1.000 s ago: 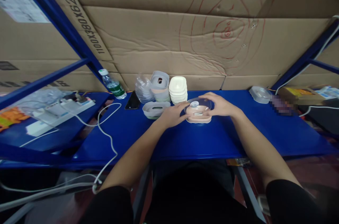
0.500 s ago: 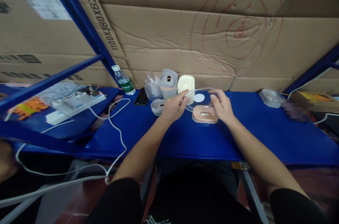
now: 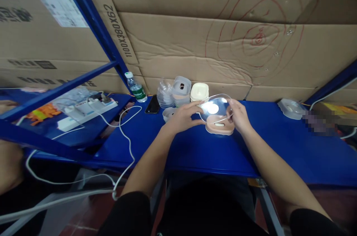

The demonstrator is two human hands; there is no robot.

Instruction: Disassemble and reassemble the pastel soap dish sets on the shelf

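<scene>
A clear plastic lid [image 3: 220, 104], thin and rounded, is held up above the table between my two hands. My left hand [image 3: 184, 117] pinches its left rim, thumb apart below. On the right rim, the fingers of my right hand [image 3: 239, 115] are closed. A white round patch shows within the lid; whether it is on the lid or behind it, I cannot tell. Below the lid lies a pink lidded box [image 3: 219, 127] with a pale oval piece on top, partly seen through the plastic. Behind my left hand stand stacked cream containers [image 3: 199, 89].
Left of the cream stack are grey containers [image 3: 182, 86], clear lids [image 3: 165, 94], a phone [image 3: 152, 104] and a water bottle [image 3: 137, 90]. A clear container [image 3: 291, 108] sits far right. White cables and a power strip [image 3: 86, 114] lie left; another person's arm [image 3: 9, 161] shows at the edge.
The clear lid has tilted so that its face shows more toward me. My right hand has closed on its right rim. The view has shifted slightly.
</scene>
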